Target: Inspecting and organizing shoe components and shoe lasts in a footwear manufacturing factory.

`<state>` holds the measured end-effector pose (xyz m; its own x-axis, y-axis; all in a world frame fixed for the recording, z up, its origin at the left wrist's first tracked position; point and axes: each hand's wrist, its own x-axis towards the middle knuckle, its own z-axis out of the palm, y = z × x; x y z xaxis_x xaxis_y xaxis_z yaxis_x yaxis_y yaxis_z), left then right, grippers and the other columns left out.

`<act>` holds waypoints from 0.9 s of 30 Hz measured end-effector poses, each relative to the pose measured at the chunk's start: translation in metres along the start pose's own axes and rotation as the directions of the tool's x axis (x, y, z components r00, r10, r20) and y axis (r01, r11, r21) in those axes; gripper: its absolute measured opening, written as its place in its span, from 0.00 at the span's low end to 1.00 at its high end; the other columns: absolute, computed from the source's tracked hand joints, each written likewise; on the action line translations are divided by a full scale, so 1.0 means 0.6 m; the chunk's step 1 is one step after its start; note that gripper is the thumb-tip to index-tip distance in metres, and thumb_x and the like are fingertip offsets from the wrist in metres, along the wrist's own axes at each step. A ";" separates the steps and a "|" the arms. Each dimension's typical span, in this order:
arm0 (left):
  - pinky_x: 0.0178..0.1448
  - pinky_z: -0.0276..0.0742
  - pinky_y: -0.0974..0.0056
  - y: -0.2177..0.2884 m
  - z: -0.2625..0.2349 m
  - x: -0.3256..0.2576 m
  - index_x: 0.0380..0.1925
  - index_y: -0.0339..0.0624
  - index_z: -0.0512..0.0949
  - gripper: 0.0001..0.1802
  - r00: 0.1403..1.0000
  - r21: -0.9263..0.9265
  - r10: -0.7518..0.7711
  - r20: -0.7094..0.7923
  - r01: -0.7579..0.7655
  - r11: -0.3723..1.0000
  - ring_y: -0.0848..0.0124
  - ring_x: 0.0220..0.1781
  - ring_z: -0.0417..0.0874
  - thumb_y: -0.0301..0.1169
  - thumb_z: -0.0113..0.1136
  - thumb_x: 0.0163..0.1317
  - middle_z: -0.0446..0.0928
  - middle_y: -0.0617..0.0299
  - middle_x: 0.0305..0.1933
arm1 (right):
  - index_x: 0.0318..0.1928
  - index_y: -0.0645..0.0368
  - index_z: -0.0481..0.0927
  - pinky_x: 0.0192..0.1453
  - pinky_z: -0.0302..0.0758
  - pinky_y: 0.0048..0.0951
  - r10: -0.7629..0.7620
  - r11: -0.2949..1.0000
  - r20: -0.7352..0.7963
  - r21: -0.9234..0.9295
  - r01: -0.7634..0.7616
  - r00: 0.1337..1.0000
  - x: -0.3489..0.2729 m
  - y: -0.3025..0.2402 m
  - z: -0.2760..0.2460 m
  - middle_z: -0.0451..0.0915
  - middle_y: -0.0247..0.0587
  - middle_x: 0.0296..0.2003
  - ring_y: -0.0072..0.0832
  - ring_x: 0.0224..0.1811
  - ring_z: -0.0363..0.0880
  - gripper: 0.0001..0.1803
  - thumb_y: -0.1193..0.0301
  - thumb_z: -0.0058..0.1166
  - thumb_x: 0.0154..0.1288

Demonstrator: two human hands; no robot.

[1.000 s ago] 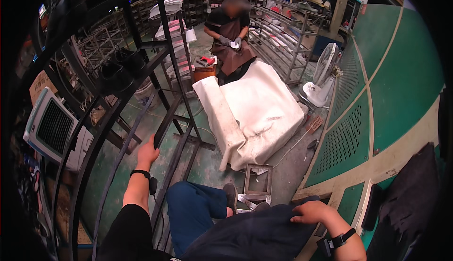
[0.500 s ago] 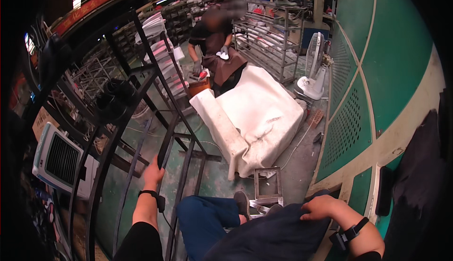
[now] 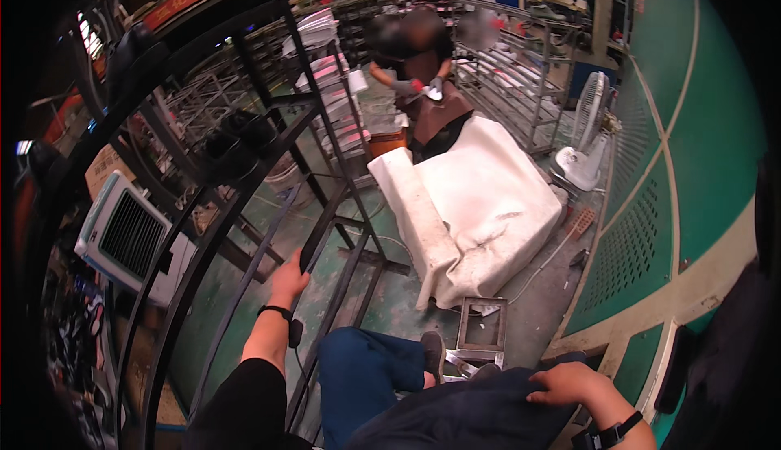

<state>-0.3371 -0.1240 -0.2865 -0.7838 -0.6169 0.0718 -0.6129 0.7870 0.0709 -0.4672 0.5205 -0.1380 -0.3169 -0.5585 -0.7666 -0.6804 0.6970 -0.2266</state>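
Fingers [image 3: 291, 264] of the left hand [image 3: 286, 279] wrap a black rack bar [image 3: 313, 242] at ten o'clock, seemingly bracing, while the right hand [image 3: 569, 383] rests flat on the thigh [image 3: 472, 413]; next likely needs firm grip.

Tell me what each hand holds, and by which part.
Left hand grips a black metal rack by one slanted bar. Right hand holds nothing; it rests on the dark-trousered knee.

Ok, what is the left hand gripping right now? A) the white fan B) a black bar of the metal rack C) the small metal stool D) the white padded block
B: the left hand is closed around a black bar of the metal rack.
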 end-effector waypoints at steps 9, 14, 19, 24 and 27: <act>0.44 0.79 0.44 0.019 -0.019 -0.002 0.71 0.52 0.59 0.41 0.999 -0.029 -0.023 0.047 0.024 0.999 0.45 0.41 0.83 0.38 0.57 0.55 0.83 0.44 0.39 | 0.62 0.47 0.77 0.57 0.77 0.44 0.010 1.000 0.003 0.022 -0.010 1.000 -0.014 -0.011 -0.010 0.85 0.53 0.43 0.50 0.51 0.82 0.36 0.37 0.48 0.64; 0.45 0.79 0.44 0.022 -0.022 -0.009 0.71 0.51 0.59 0.40 0.999 -0.050 -0.021 0.025 0.022 0.998 0.45 0.42 0.83 0.37 0.57 0.55 0.83 0.43 0.41 | 0.62 0.48 0.77 0.57 0.76 0.44 0.011 1.000 -0.007 0.019 -0.011 1.000 -0.016 -0.016 -0.012 0.85 0.53 0.43 0.49 0.51 0.82 0.36 0.38 0.49 0.64; 0.47 0.79 0.44 0.026 -0.030 -0.008 0.72 0.51 0.57 0.41 0.996 -0.033 -0.037 0.080 0.040 0.999 0.44 0.43 0.83 0.37 0.57 0.56 0.82 0.43 0.44 | 0.62 0.49 0.77 0.57 0.76 0.45 0.002 1.000 -0.011 0.023 -0.002 1.000 -0.017 -0.017 -0.014 0.85 0.53 0.43 0.49 0.52 0.82 0.36 0.38 0.49 0.65; 0.46 0.79 0.44 0.031 -0.036 -0.006 0.74 0.52 0.55 0.42 0.991 -0.020 -0.051 0.127 0.054 0.998 0.45 0.43 0.83 0.37 0.57 0.57 0.82 0.43 0.43 | 0.62 0.50 0.77 0.57 0.76 0.44 -0.005 1.000 -0.006 0.023 0.005 1.000 -0.012 -0.011 -0.008 0.85 0.53 0.43 0.49 0.51 0.82 0.35 0.39 0.50 0.65; 0.46 0.79 0.45 0.029 -0.033 -0.009 0.74 0.53 0.54 0.43 0.989 -0.015 -0.055 0.140 0.057 0.998 0.45 0.43 0.83 0.37 0.57 0.57 0.82 0.43 0.43 | 0.61 0.51 0.77 0.57 0.76 0.44 -0.025 0.999 -0.023 0.036 0.026 0.999 -0.018 -0.014 -0.011 0.85 0.53 0.42 0.49 0.51 0.82 0.35 0.39 0.49 0.65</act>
<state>-0.3417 -0.1071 -0.2659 -0.7554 -0.6512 -0.0724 -0.6552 0.7501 0.0898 -0.4624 0.5177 -0.1236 -0.3146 -0.5863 -0.7465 -0.6644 0.6977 -0.2680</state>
